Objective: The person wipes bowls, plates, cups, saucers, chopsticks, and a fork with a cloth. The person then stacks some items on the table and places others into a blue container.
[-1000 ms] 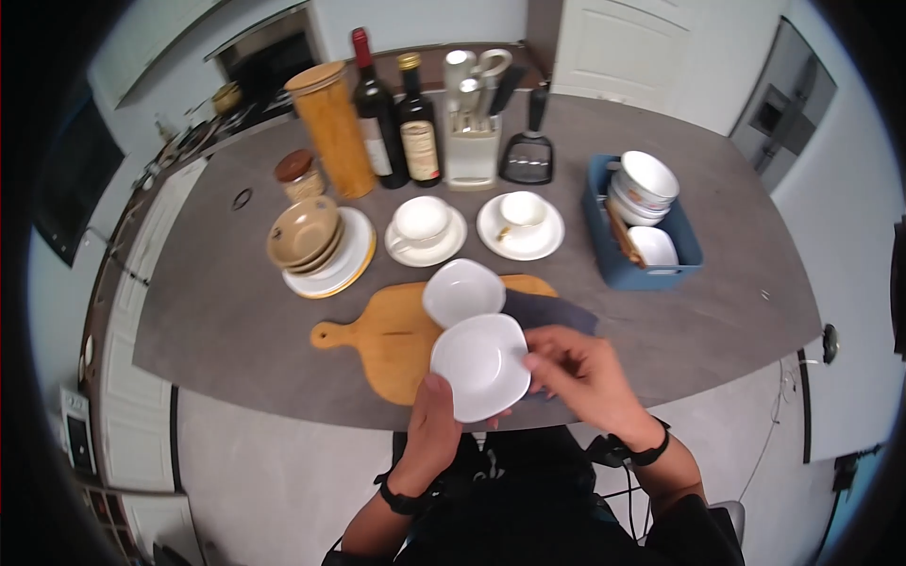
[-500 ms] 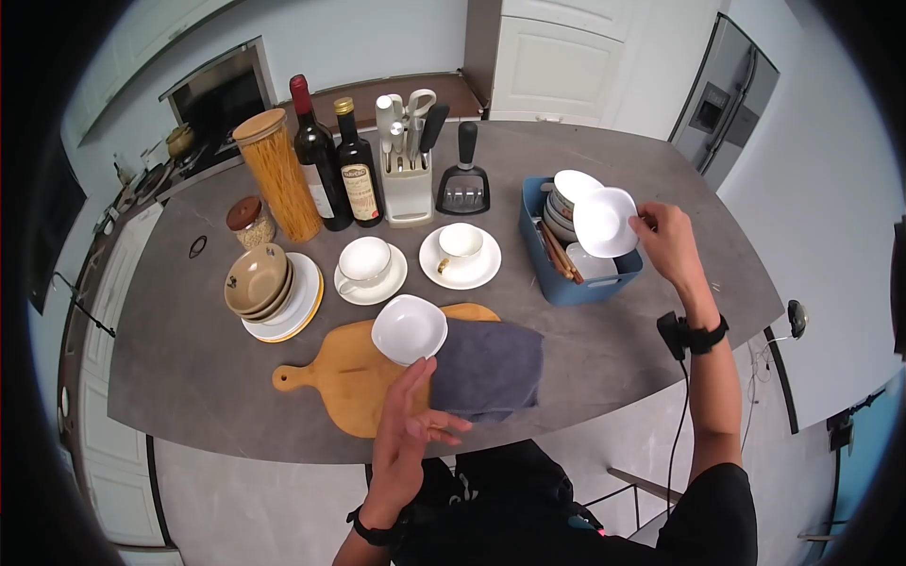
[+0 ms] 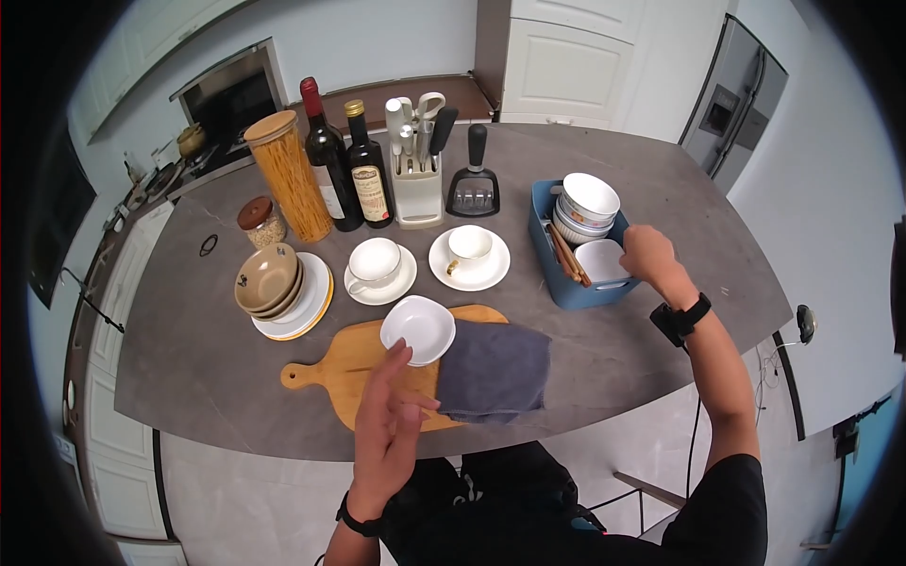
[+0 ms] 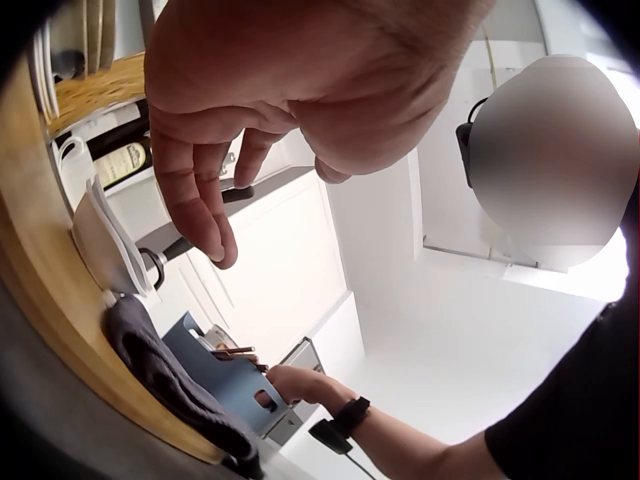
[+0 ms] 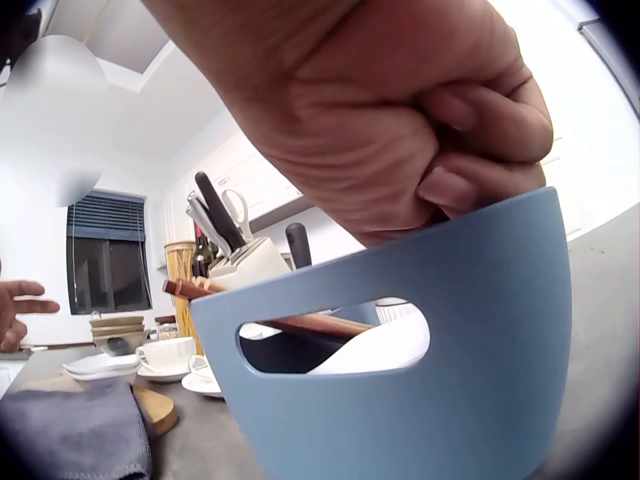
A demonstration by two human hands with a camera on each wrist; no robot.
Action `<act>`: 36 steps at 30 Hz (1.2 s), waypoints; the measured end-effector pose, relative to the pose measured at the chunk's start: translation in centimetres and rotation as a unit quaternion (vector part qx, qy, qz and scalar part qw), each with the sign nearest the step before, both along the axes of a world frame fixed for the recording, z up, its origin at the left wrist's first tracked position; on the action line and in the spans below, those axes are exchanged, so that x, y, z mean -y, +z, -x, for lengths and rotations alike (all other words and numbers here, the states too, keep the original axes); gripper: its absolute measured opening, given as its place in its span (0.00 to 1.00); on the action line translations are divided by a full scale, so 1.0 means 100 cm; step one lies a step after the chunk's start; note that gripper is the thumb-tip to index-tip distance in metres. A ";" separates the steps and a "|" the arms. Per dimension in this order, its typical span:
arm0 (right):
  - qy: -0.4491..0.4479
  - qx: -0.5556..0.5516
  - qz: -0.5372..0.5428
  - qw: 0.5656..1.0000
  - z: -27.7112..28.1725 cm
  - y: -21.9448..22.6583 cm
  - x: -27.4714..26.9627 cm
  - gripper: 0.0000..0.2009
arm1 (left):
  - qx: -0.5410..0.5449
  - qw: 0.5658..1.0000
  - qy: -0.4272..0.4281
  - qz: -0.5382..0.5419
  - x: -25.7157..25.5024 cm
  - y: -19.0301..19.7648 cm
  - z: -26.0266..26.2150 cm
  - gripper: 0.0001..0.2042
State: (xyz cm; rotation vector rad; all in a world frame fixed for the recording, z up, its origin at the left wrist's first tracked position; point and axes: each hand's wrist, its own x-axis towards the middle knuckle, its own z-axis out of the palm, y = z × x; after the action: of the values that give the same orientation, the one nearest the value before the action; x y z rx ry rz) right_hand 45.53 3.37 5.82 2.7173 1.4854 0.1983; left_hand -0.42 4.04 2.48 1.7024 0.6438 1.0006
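Observation:
In the head view my right hand [image 3: 651, 255] is at the right end of the blue bin [image 3: 587, 297], fingers curled at the rim of a white bowl [image 3: 600, 261] low inside it. The right wrist view has that hand [image 5: 400, 120] just over the bin wall [image 5: 480, 330], its fingertips partly hidden and the bowl [image 5: 375, 350] showing through the handle slot. My left hand [image 3: 385, 439] hovers with loose fingers over the wooden board [image 3: 349, 368], index fingertip by another white bowl [image 3: 418, 330]. Nothing is in its grasp in the left wrist view.
A folded dark cloth [image 3: 495, 368] covers the board's right side. Behind are two cups on saucers [image 3: 477, 274], brown bowls [image 3: 266, 278] on plates, bottles [image 3: 370, 184], a pasta jar [image 3: 293, 189] and a knife block [image 3: 417, 193]. Stacked bowls [image 3: 590, 200] and wooden utensils share the bin.
My right hand has carried a white bowl from over the board to the bin and lowered it inside. My left hand has let go of that bowl and stayed near the board.

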 end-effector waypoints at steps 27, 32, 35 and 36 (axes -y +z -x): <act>0.453 -0.103 -0.060 0.884 0.225 -0.050 0.066 0.45 | -0.355 0.849 0.093 -0.380 -0.049 -0.020 -0.017 0.13; 0.440 -0.086 -0.052 0.892 0.237 -0.049 0.080 0.37 | -0.310 0.871 0.132 -0.358 -0.048 -0.012 -0.014 0.09; 0.403 -0.162 -0.005 0.901 0.236 -0.035 0.086 0.33 | -0.278 0.904 0.177 -0.273 -0.044 -0.001 -0.015 0.08; 0.363 -0.255 0.007 0.896 0.234 -0.032 0.087 0.32 | -0.262 0.926 0.193 -0.190 -0.042 0.003 -0.015 0.07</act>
State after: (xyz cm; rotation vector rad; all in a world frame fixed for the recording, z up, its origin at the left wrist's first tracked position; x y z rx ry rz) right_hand 22.09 -5.33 2.65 2.1405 2.5649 -0.5547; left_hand 1.09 8.23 2.78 2.2749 1.2349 0.9803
